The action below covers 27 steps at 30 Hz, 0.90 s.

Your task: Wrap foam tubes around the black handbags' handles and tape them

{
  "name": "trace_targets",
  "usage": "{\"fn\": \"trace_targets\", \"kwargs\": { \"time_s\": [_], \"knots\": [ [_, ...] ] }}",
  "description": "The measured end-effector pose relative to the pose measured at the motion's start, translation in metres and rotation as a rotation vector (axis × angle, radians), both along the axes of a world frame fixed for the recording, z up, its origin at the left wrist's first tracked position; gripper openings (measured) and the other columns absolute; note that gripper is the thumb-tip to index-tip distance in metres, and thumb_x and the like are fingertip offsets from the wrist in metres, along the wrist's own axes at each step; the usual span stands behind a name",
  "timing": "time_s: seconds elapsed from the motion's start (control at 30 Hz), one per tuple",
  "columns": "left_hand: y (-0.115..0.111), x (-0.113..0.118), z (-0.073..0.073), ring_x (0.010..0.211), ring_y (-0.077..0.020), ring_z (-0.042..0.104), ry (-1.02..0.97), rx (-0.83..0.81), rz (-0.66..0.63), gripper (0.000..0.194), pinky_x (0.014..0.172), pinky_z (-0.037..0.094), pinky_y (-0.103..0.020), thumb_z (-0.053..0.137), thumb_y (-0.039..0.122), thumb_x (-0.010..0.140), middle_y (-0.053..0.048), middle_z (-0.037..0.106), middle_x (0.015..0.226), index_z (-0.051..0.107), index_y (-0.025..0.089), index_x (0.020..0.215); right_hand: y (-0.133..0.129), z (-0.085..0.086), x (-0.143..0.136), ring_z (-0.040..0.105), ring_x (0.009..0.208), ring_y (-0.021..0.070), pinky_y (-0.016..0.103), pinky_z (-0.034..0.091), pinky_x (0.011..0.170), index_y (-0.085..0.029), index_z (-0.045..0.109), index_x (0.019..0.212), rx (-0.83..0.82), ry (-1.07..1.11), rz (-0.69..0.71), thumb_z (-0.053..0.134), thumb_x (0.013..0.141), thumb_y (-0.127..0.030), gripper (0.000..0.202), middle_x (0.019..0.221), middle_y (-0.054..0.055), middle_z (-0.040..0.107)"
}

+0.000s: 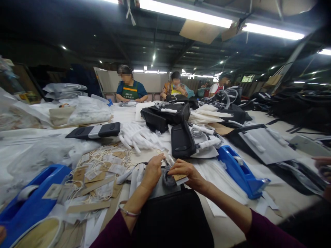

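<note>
A black bag [176,217] lies on the table right in front of me, a grey panel and a coil of dark strap [168,179] in clear wrap at its top. Over the bag's top, my left hand [154,169] is closed in a pinch; what its fingertips hold is too small to make out. Just to its right, my right hand [184,171] is closed with a brown cardboard tag [179,178] under its fingers. Between the two hands is a shiny clear piece [170,159], apparently plastic.
Blue tape dispensers stand on the left [33,203] and right [241,172]. Tags with strings [100,175] are heaped to the left. White wrapped strips [141,136] and black bags [183,139] lie ahead. Several co-workers [131,89] are across the table; another person's hand shows at right.
</note>
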<state>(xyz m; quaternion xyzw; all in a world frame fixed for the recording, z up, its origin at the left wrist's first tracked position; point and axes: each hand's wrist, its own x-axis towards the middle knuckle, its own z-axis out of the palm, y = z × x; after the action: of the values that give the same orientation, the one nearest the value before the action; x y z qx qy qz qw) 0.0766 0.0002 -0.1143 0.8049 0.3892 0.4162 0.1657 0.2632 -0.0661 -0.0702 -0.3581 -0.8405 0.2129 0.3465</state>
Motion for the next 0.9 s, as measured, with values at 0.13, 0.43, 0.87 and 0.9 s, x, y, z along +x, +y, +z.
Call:
{"fn": "trace_targets", "kwargs": {
  "time_s": [0.13, 0.43, 0.87, 0.9],
  "knots": [
    [-0.001, 0.0, 0.003, 0.106, -0.0213, 0.059, 0.009, -0.001, -0.016, 0.031, 0.097, 0.046, -0.039, 0.043, 0.003, 0.081, -0.01, 0.064, 0.11, 0.065, 0.019, 0.097, 0.009, -0.002, -0.001, 0.06, 0.08, 0.0182, 0.029, 0.045, 0.075, -0.023, 0.075, 0.091, -0.112, 0.181, -0.165, 0.058, 0.087, -0.034, 0.021, 0.084, 0.006, 0.07],
    [-0.009, 0.0, 0.01, 0.108, -0.0182, 0.055, 0.154, -0.088, -0.247, 0.049, 0.096, 0.044, -0.032, 0.035, -0.002, 0.076, -0.006, 0.062, 0.113, 0.058, 0.019, 0.113, 0.025, 0.003, -0.008, 0.057, 0.067, 0.0157, 0.026, 0.042, 0.064, -0.013, 0.073, 0.072, -0.386, 0.406, -0.283, 0.066, 0.078, -0.038, 0.026, 0.068, 0.003, 0.067],
    [-0.008, 0.0, 0.013, 0.097, -0.0169, 0.065, 0.054, -0.208, -0.172, 0.033, 0.09, 0.047, -0.028, 0.043, 0.01, 0.085, -0.003, 0.072, 0.104, 0.069, 0.02, 0.101, 0.026, 0.017, -0.008, 0.06, 0.06, 0.0144, 0.025, 0.043, 0.058, -0.013, 0.072, 0.071, -0.523, 0.561, -0.298, 0.073, 0.069, -0.042, 0.03, 0.067, 0.005, 0.069],
    [-0.007, 0.001, 0.013, 0.097, -0.0173, 0.065, 0.046, -0.223, -0.135, 0.033, 0.09, 0.048, -0.029, 0.043, 0.01, 0.084, -0.004, 0.072, 0.104, 0.07, 0.019, 0.102, 0.029, 0.018, -0.007, 0.06, 0.059, 0.0141, 0.025, 0.044, 0.057, -0.012, 0.072, 0.071, -0.529, 0.585, -0.302, 0.074, 0.067, -0.042, 0.03, 0.066, 0.006, 0.069]
  ]
}}
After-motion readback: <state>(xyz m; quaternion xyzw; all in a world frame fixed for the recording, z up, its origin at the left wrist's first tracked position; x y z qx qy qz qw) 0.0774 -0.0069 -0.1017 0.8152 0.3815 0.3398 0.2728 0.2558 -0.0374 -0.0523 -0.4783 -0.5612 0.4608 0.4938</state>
